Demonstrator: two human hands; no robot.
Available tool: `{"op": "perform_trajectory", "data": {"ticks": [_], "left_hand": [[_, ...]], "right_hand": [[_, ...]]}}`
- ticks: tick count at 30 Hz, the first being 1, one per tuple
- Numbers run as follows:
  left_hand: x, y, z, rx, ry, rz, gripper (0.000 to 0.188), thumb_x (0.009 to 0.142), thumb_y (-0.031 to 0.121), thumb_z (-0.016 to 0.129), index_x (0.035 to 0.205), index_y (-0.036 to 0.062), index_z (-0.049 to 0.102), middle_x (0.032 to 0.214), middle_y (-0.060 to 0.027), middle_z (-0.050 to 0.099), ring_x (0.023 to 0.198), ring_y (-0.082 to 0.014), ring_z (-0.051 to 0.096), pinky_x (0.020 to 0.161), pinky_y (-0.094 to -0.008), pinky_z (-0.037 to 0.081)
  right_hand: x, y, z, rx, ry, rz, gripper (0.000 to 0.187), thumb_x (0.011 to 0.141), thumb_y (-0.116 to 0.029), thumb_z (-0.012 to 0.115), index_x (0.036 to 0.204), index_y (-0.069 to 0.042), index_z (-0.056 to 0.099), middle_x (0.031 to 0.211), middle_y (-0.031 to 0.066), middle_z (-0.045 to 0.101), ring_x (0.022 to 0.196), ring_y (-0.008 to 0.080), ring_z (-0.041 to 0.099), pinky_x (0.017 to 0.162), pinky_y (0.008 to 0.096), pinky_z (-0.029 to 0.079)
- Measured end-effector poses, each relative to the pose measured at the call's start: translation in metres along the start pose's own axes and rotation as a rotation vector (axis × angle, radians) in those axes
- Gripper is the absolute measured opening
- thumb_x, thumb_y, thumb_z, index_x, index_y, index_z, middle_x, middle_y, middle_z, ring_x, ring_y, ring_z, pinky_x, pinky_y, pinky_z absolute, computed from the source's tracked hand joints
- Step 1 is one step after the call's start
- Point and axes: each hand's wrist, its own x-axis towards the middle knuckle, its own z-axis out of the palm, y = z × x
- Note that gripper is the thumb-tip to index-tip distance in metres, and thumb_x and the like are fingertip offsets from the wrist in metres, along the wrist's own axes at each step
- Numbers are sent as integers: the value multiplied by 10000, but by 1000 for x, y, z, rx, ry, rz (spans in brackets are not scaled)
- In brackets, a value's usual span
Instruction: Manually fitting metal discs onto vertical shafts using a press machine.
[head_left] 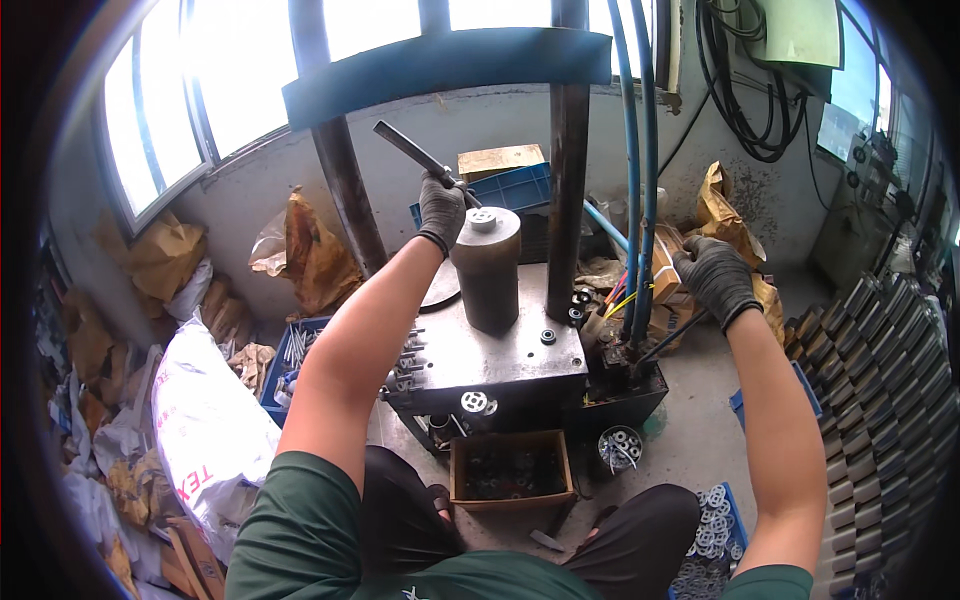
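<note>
My left hand [441,212], in a dark grey glove, is closed around a slanted metal tube [408,150] beside the press. Just right of it, a thick grey metal cylinder [487,280] stands upright on the press table [470,355], with a small holed disc [482,218] on its top. My right hand [717,277], gloved too, is closed at the upper end of a dark lever [672,336] to the right of the press. A small ring [548,337] lies on the table, and a pale holed disc [474,402] shows at its front edge.
A blue crossbeam [450,72] spans the press columns; blue hoses [640,180] run down at right. An open box [512,502] and a bucket of rings [620,450] stand before my knees. Stacked metal tubes [870,410] fill the right; a white sack [205,420] leans left.
</note>
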Motion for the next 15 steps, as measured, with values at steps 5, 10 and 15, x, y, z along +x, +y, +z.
{"op": "perform_trajectory", "data": {"ticks": [5,10,15], "left_hand": [[23,-16,0,91,-151,35,289,924,-67,573,1169,72,509,840,-64,584,688,-173,631,575,-323,539],[17,-2,8,435,-251,212,338,889,8,675,1193,75,543,858,-91,632,803,-241,657,750,-387,546],[28,-8,13,511,-290,251,377,871,24,707,1228,71,594,914,-105,688,827,-231,699,757,-367,586]], "right_hand": [[2,-1,4,-2,13,-47,333,906,-299,619,1122,-78,744,1086,188,737,1029,353,704,960,447,534],[-3,6,6,25,21,-59,321,888,-262,627,1121,-77,746,1066,195,739,1020,350,706,954,441,537],[-28,11,8,55,19,-146,235,869,-212,631,998,-48,741,978,204,735,969,356,705,888,447,548]]}}
